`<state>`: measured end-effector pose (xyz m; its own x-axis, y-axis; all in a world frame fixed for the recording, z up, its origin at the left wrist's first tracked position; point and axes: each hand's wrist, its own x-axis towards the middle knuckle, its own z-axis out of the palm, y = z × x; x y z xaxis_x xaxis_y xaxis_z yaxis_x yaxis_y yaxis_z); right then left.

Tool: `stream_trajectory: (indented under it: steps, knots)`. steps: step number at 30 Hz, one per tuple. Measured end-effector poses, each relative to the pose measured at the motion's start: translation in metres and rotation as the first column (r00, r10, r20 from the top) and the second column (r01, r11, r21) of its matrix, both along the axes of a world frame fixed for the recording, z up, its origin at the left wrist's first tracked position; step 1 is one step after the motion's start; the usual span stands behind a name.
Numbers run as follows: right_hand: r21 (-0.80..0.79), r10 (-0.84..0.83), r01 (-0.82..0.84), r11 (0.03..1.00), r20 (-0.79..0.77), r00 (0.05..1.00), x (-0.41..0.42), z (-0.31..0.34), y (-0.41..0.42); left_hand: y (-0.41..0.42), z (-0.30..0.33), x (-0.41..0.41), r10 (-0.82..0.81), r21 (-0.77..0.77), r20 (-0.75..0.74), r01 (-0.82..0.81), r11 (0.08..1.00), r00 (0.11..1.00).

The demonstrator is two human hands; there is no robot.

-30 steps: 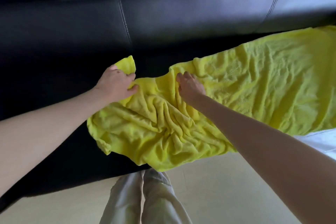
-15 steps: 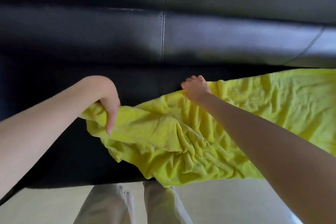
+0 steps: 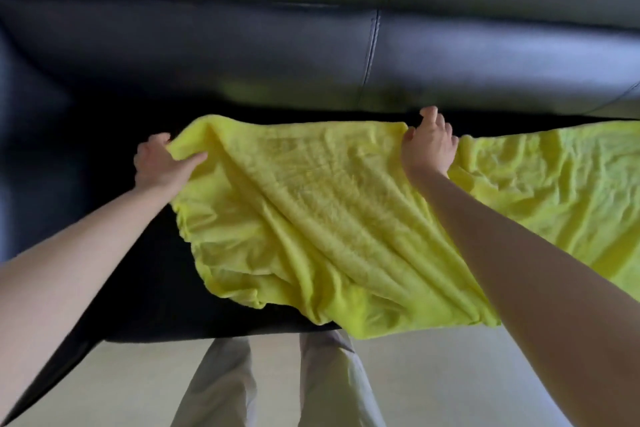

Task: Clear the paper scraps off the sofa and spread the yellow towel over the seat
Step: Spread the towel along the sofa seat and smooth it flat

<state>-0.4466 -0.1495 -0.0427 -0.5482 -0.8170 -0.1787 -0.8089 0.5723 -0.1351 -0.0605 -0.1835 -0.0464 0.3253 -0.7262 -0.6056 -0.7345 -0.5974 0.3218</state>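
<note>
Gripping the back edge of the towel point(image 3: 322, 218), the left hand point(image 3: 162, 163) and right hand point(image 3: 429, 146) held it over the sofa point(image 3: 242, 55).

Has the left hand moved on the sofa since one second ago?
Yes. The left hand, gripping the towel, has pulled its edge back toward the sofa backrest and further from the right hand, spreading it flatter.
</note>
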Motion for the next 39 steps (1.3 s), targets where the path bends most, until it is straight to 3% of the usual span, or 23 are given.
stream_trajectory:
  steps: [2, 5, 10, 13, 15, 18, 20, 25, 29, 34, 39]
  knots:
    - [0.022, -0.020, 0.019, 1.000, 0.021, 1.000, 0.025, 0.000, 0.009, 0.024, -0.015, 0.001, 0.157, -0.009, 0.137, -0.157, 0.988, 0.978]
    - [0.084, 0.132, -0.134, 0.987, 0.030, 0.991, 0.073, -0.003, 0.034, 0.061, -0.025, -0.013, 0.378, 0.120, 0.127, -0.392, 0.912, 0.917]
    - [0.081, 0.407, -0.427, 0.901, 0.188, 0.894, 0.159, -0.008, 0.077, 0.095, -0.030, -0.026, 0.524, 0.266, -0.227, -0.466, 0.844, 0.821]
    - [0.074, 0.455, -0.482, 0.873, 0.234, 0.859, 0.205, -0.005, 0.095, 0.103, -0.028, -0.023, 0.469, 0.276, -0.414, -0.383, 0.881, 0.780]
    - [0.046, 0.470, -0.495, 0.868, 0.246, 0.847, 0.233, -0.001, 0.105, 0.104, -0.023, -0.016, 0.406, 0.206, -0.456, -0.350, 0.914, 0.792]
    - [0.049, 0.427, -0.468, 0.882, 0.331, 0.841, 0.270, 0.003, 0.123, 0.096, -0.016, 0.007, 0.288, 0.020, -0.317, -0.297, 0.955, 0.904]
    - [0.151, 0.342, -0.449, 0.880, 0.455, 0.822, 0.290, 0.002, 0.137, 0.088, -0.014, 0.029, 0.208, -0.080, -0.175, -0.225, 0.971, 0.962]
    - [0.436, 0.287, -0.548, 0.714, 0.531, 0.797, 0.324, -0.007, 0.169, 0.068, -0.018, 0.090, 0.128, -0.158, -0.087, -0.141, 0.977, 0.988]
    - [0.491, 0.269, -0.520, 0.699, 0.493, 0.827, 0.338, -0.012, 0.173, 0.072, -0.028, 0.114, 0.146, -0.008, -0.220, -0.152, 0.988, 0.964]
    - [0.473, 0.205, -0.505, 0.722, 0.551, 0.809, 0.331, -0.016, 0.154, 0.094, -0.028, 0.117, 0.481, 0.307, -0.421, -0.378, 0.873, 0.769]
    - [0.521, 0.134, -0.531, 0.668, 0.618, 0.775, 0.318, -0.016, 0.132, 0.128, -0.018, 0.112, 0.454, 0.431, -0.551, -0.227, 0.873, 0.700]
